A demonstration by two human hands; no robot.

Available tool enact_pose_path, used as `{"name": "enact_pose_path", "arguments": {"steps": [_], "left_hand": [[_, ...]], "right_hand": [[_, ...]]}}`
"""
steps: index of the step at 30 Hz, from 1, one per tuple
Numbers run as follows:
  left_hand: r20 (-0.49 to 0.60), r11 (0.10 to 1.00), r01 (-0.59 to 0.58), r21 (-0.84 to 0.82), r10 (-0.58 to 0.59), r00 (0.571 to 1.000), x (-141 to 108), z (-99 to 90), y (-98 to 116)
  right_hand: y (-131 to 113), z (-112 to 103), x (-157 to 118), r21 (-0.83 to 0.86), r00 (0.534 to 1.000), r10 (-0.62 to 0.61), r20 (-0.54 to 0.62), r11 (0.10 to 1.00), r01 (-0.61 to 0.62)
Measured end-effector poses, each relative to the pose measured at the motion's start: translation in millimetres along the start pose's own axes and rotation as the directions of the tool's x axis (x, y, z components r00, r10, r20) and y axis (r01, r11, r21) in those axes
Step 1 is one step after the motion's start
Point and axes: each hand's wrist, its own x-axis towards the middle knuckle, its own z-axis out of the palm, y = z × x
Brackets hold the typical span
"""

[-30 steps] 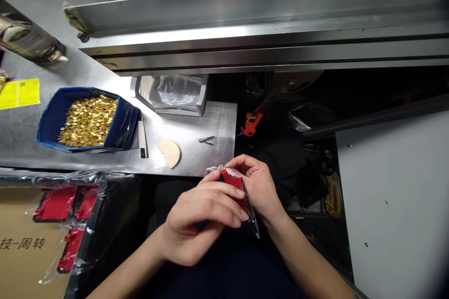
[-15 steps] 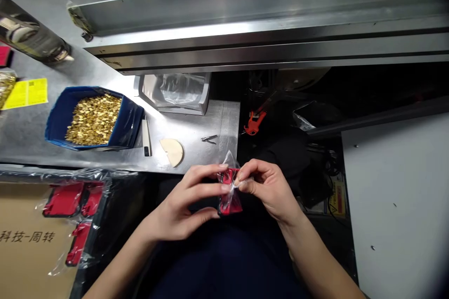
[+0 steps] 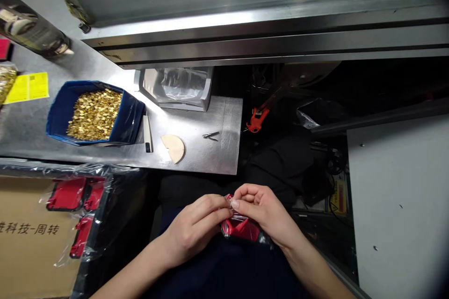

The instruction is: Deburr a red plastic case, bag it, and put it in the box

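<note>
A red plastic part in a clear bag [image 3: 242, 229] is held close to my body, over my lap. My left hand [image 3: 196, 226] grips its upper left side, fingertips pressed against the plastic film. My right hand [image 3: 261, 208] pinches the film with thumb and forefinger, right beside the left fingertips. The fingers hide part of the red piece. More bagged red parts [image 3: 66, 195] lie on cardboard [image 3: 26, 205] inside a plastic-lined box at the lower left.
On the metal bench [image 3: 222, 152] stand a blue bin [image 3: 58, 110] of small gold pieces and a grey bin [image 3: 189, 106] of clear bags. A knife [image 3: 147, 133], a wooden half-disc [image 3: 174, 148] and nail clippers [image 3: 210, 135] lie nearby. A conveyor rail [image 3: 245, 44] crosses above; a grey surface [image 3: 403, 163] is at right.
Both hands have brought the bagged red part lower and nearer my body, and it has turned. The left fingers have drawn in to meet the right fingertips.
</note>
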Motion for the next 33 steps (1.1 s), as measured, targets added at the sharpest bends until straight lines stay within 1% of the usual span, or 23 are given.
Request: {"name": "enact_pose_path", "arguments": {"steps": [2,4,7,10,12,14,16,18,19,20,21,22,23,24,25,26,27,28,29,30,31,32,33], "left_hand": [[-0.011,0.995,-0.072,0.067,0.072,0.997,-4.0,-0.2,-1.6],[0.035,0.981,-0.134,0.137,0.13,0.991,-4.3,-2.2,-2.0],[0.11,0.952,-0.208,0.225,0.187,0.976,-0.3,-4.7,2.0],[0.121,0.94,-0.206,0.274,0.179,0.976,4.0,-3.6,9.1],[0.101,0.94,-0.167,0.297,0.143,0.985,3.9,-1.0,12.0],[0.084,0.938,-0.122,0.324,0.1,0.991,0.1,1.8,12.7],[0.042,0.942,-0.049,0.331,0.037,0.998,-6.4,3.0,12.9],[-0.064,0.96,0.072,0.269,-0.056,0.996,-14.4,0.0,14.4],[-0.144,0.967,0.159,0.197,-0.132,0.981,-18.9,-4.2,15.6],[-0.236,0.96,0.265,0.096,-0.236,0.942,-23.9,-11.1,16.7],[-0.329,0.926,0.376,-0.028,-0.364,0.872,-30.1,-20.9,17.4],[-0.411,0.864,0.473,-0.169,-0.498,0.763,-37.7,-34.1,17.5],[-0.486,0.78,0.541,-0.313,-0.621,0.615,-47.4,-50.6,16.7],[-0.548,0.691,0.569,-0.446,-0.713,0.437,-59.4,-69.9,15.1],[-0.593,0.626,0.541,-0.561,-0.76,0.264,-74.0,-91.4,13.2],[-0.651,0.598,0.478,-0.644,-0.756,0.07,-91.1,-113.8,11.3],[-0.676,0.579,0.413,-0.703,-0.724,-0.135,-110.4,-135.6,9.9],[-0.672,0.559,0.404,-0.724,-0.704,-0.231,-131.4,-155.3,9.6],[-0.653,0.526,0.407,-0.747,-0.697,-0.298,-153.5,-171.7,10.6],[-0.607,0.463,0.412,-0.785,-0.707,-0.362,-175.8,-183.6,12.9],[-0.548,0.383,0.415,-0.825,-0.721,-0.425,-197.5,-190.6,16.4],[-0.497,0.306,0.42,-0.854,-0.716,-0.49,-217.9,-192.9,20.6],[-0.445,0.226,0.419,-0.879,-0.704,-0.553,-236.2,-191.0,25.2]], "right_hand": [[-3.0,0.4,-2.7,-0.183,0.997,-0.061,-0.055,0.982,0.05],[-3.8,0.4,-2.7,-0.264,0.996,-0.066,-0.055,0.963,0.05],[1.4,-2.2,1.0,-0.278,1.0,0.012,0.003,0.961,-0.011],[9.8,-6.3,6.2,-0.318,0.994,0.093,0.051,0.945,-0.072],[13.7,-8.7,10.2,-0.334,0.988,0.13,0.08,0.938,-0.096],[15.1,-11.2,15.0,-0.314,0.981,0.155,0.118,0.943,-0.111],[14.4,-14.6,19.9,-0.288,0.977,0.17,0.127,0.949,-0.128],[12.4,-20.2,24.2,-0.281,0.984,0.162,0.069,0.95,-0.136],[11.3,-23.6,26.0,-0.281,0.989,0.143,0.026,0.951,-0.13],[10.1,-27.3,27.7,-0.281,0.993,0.118,-0.016,0.952,-0.118],[8.8,-30.9,29.1,-0.284,0.994,0.094,-0.049,0.953,-0.104],[7.4,-33.9,30.6,-0.293,0.994,0.073,-0.076,0.952,-0.092],[5.9,-36.1,32.1,-0.306,0.994,0.058,-0.096,0.948,-0.085],[4.5,-37.4,33.7,-0.317,0.993,0.048,-0.112,0.945,-0.081],[3.2,-37.5,35.4,-0.324,0.991,0.047,-0.123,0.942,-0.085],[2.3,-36.8,37.4,-0.324,0.991,0.052,-0.123,0.942,-0.089],[1.9,-35.4,39.6,-0.319,0.992,0.059,-0.116,0.943,-0.093],[2.2,-33.7,42.0,-0.312,0.992,0.072,-0.099,0.945,-0.1],[3.4,-32.1,44.6,-0.307,0.993,0.086,-0.081,0.946,-0.107],[5.4,-30.7,47.3,-0.304,0.993,0.098,-0.064,0.946,-0.113],[8.0,-29.8,50.1,-0.306,0.993,0.109,-0.049,0.944,-0.119],[11.1,-29.4,53.0,-0.311,0.992,0.119,-0.039,0.942,-0.125],[14.3,-29.3,56.1,-0.319,0.991,0.131,-0.032,0.938,-0.134]]}}
